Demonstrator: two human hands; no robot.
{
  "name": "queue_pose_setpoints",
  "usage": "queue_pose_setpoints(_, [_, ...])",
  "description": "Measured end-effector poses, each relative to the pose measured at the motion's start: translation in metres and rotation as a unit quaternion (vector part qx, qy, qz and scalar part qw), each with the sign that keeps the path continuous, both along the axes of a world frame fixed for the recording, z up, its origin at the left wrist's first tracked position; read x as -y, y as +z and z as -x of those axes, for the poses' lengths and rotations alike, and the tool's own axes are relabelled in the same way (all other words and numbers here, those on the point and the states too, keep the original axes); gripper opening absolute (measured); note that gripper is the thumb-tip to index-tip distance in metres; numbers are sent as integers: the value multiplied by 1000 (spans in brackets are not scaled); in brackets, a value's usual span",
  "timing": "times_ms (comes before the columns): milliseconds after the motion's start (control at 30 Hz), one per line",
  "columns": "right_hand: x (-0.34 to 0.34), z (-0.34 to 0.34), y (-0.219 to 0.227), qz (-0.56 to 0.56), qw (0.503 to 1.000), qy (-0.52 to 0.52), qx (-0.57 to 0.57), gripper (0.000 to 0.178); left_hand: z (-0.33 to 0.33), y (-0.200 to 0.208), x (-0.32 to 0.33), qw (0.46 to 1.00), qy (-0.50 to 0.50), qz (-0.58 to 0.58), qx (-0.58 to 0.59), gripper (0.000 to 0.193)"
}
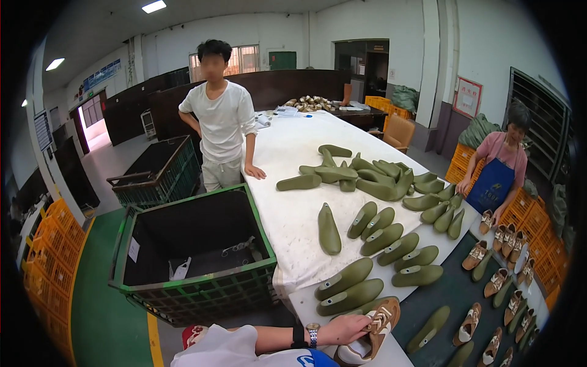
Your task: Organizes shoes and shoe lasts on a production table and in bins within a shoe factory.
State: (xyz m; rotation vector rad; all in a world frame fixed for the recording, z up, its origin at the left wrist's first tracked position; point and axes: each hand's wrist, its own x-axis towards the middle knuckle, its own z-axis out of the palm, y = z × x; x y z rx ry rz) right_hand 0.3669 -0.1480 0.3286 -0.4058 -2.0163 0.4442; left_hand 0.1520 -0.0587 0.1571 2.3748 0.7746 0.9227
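My left hand (348,329), with a watch on its wrist, reaches in from the lower edge. Its fingers are closed on the opening of a brown and white lace-up sneaker (384,317), by the tongue and laces. Something pale shows inside the shoe. Just beyond it lie large green shoe lasts (345,278) on the table's near edge, one partly hidden behind the hand and sneaker. A single green last (329,229) lies apart on the white cloth. My right hand is out of view.
More lasts (379,180) are heaped on the white-covered table (278,229). Sneakers and lasts stand in rows on a dark green surface (422,296) at right. A green-framed bin (202,293) stands left. One person (220,122) leans on the table; another (495,165) handles sneakers.
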Motion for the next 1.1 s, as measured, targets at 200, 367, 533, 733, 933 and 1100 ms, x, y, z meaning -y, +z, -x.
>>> queue_pose_setpoints(200, [-15,15,-7,27,1000,-10,-4,31,-2,11,4,999,-16,42,-23,24])
queue_pose_setpoints(367, [-27,29,-14,55,998,-9,-4,31,0,12,5,998,-20,50,-13,25])
queue_pose_setpoints(533, [-32,46,-25,87,996,-8,-5,32,1,7,4,999,-16,28,-9,26])
queue_pose_setpoints(733, [-29,60,-35,123,992,-29,-5,32,1,8,8,999,-32,11,-12,26])
queue_pose_setpoints(933, [-1,44,-47,179,973,-148,-7,32,-14,13,-3,998,-57,-13,6,23])
queue_pose_setpoints(1100, [54,32,-52,238,900,-365,-1,37,-40,28,-21,997,-40,-64,-26,20])
